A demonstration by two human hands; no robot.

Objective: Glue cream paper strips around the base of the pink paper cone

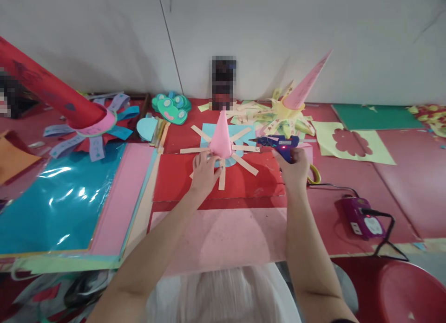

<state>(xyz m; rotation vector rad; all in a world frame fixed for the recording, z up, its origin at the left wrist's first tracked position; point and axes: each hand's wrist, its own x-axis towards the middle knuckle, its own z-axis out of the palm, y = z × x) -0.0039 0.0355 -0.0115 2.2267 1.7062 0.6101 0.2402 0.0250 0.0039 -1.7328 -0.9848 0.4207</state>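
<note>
While the left hand [205, 172] rests by the near-left base of the pink paper cone [221, 135], the right hand [294, 167] is closed around a blue hot glue gun [285, 152], right of the cone, nozzle pointing its way. Left fingers bent, close together; cannot tell whether they pinch a strip or just steady the base. Small red light on the gun.

Cone upright, on a red board [259, 186], light blue paper [208, 129] beneath. Cream paper strips [245, 164] fan out around its base.

Progress, my reading: cone rolled, strips cut and spread most of the way round. Bonding of each strip cannot be confirmed; near-left part hidden by the hand. Behind and right of the cone, a marked pink cone [306, 88] wears a yellow collar [292, 110] and patterned strips; far left of it, a red cone [66, 98] has a pink collar [95, 124]. By that measure, collar and drawn decoration seem left to do: none visible here.
</note>
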